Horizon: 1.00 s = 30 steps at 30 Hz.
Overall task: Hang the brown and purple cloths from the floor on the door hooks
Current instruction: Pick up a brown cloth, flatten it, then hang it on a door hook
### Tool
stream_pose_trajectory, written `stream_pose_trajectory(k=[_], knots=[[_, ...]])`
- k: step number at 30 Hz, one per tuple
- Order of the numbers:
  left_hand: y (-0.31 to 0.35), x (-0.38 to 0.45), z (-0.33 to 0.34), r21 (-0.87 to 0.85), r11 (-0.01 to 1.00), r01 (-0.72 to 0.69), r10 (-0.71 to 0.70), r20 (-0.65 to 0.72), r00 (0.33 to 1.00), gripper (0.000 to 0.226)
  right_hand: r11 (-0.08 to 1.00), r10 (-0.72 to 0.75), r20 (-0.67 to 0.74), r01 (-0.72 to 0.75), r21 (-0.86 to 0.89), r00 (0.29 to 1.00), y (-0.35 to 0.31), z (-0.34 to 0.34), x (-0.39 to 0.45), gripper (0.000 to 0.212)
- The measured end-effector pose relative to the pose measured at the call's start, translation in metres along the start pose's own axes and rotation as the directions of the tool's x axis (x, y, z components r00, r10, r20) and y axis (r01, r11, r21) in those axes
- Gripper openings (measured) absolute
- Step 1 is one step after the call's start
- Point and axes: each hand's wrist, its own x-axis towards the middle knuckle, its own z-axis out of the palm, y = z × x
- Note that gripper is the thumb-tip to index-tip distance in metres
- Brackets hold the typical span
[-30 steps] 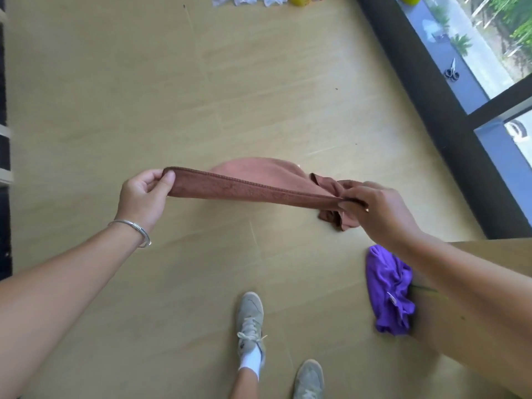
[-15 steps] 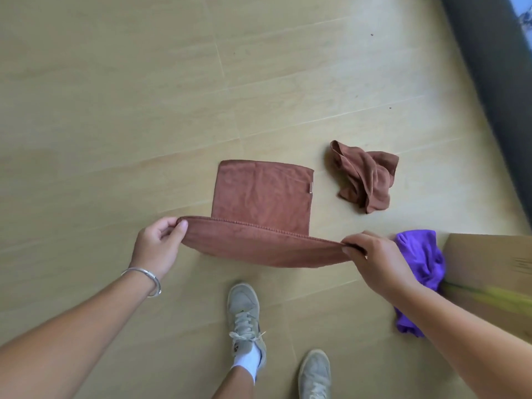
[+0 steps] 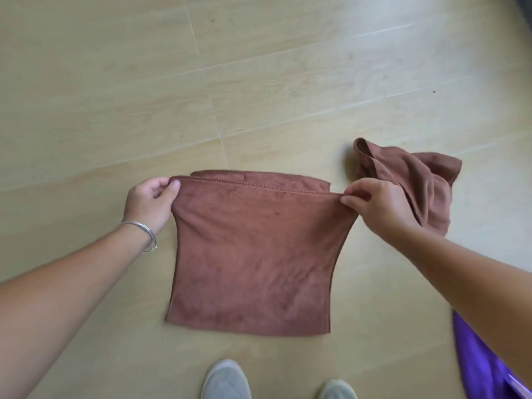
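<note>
The purple cloth [image 3: 483,367] is cut off by the lower right edge and partly covered by the right forearm, the crumpled brown cloth [image 3: 417,180] is partly hidden behind the right hand [image 3: 380,205], and both shoes [image 3: 226,380] are cropped by the bottom edge.

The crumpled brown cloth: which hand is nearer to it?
Right. The right hand overlaps the crumpled brown cloth at its near edge; the left hand is across the flat cloth.

Pale wooden floor [image 3: 259,67]; two grey shoes [image 3: 226,380] at bottom edge.
</note>
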Motion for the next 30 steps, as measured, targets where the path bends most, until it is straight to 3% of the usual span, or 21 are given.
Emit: stream_pose_trajectory(k=[5, 9, 12, 17, 20, 22, 24, 26, 28, 30], knots=[[-0.04, 0.073, 0.051, 0.204, 0.978, 0.034, -0.04, 0.024, 0.999, 0.017, 0.993, 0.006, -0.001, -0.006, -0.117, 1.0, 0.038, 0.066, 0.081, 0.007], [-0.052, 0.092, 0.065, 0.462, 0.88, -0.106, 0.163, -0.084, 0.983, 0.018, 0.984, -0.075, -0.12, 0.054, -0.168, 0.99, 0.058, 0.099, 0.102, 0.009], [-0.044, 0.103, 0.067, 0.546, 0.817, -0.186, 0.273, -0.083, 0.958, 0.014, 0.978, -0.131, -0.199, 0.094, -0.186, 0.971, 0.054, 0.102, 0.114, 0.007], [-0.015, 0.134, 0.071, 0.527, 0.838, -0.143, 0.25, -0.138, 0.958, 0.021, 0.97, -0.08, -0.228, 0.023, -0.243, 0.97, 0.026, 0.095, 0.155, 0.011], [-0.009, 0.143, 0.074, 0.347, 0.926, -0.15, 0.203, -0.123, 0.971, 0.021, 0.962, -0.074, -0.222, 0.011, -0.272, 0.972, 0.019, 0.094, 0.173, 0.015], [-0.013, 0.132, 0.073, 0.32, 0.919, -0.232, 0.266, -0.066, 0.962, 0.037, 0.946, -0.145, -0.228, 0.067, -0.318, 0.963, 0.02, 0.095, 0.172, 0.025], [-0.023, 0.106, 0.07, 0.48, 0.767, -0.427, 0.461, 0.051, 0.886, 0.051, 0.912, -0.274, -0.232, 0.176, -0.372, 0.933, 0.025, 0.096, 0.155, 0.038], [-0.035, 0.067, 0.065, 0.554, 0.543, -0.631, 0.586, 0.288, 0.757, 0.053, 0.854, -0.435, -0.162, 0.348, -0.388, 0.886, 0.034, 0.098, 0.123, 0.043], [-0.052, 0.023, 0.058, 0.506, 0.37, -0.779, 0.571, 0.538, 0.62, 0.055, 0.757, -0.587, -0.034, 0.533, -0.379, 0.809, 0.047, 0.101, 0.083, 0.043], [-0.069, -0.017, 0.049, 0.439, 0.236, -0.867, 0.522, 0.695, 0.494, 0.057, 0.677, -0.675, 0.092, 0.664, -0.319, 0.732, 0.064, 0.105, 0.041, 0.038]])
